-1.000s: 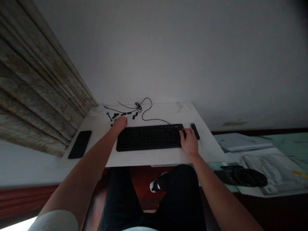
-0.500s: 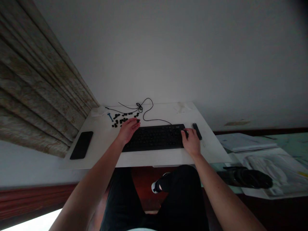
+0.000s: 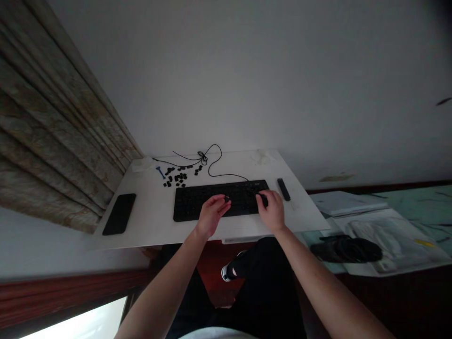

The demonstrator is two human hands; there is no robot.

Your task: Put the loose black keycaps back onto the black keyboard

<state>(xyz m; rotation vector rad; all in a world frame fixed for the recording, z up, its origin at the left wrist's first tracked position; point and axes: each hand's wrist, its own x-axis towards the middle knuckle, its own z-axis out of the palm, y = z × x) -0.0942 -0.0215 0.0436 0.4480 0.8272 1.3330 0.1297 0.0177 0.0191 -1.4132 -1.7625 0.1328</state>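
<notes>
A black keyboard lies on the white table. Above its middle, my left hand pinches a small black keycap between thumb and fingertips. My right hand is over the keyboard's right end, thumb and forefinger curled close together around a dark spot; whether that is a keycap or the keyboard itself I cannot tell. Beyond the keyboard's left end, several loose black keycaps are scattered over the tabletop. Near them rests a blue tool with a slim handle.
A black phone lies at the table's left. To the right of the keyboard is a narrow black object. The keyboard's cable loops toward the wall. Beyond the right edge, a dark bag-like item sits by papers.
My left hand has come right from beside the loose keycaps to above the keyboard's middle, carrying a keycap. My right hand stays at the keyboard's right end, its fingers more curled.
</notes>
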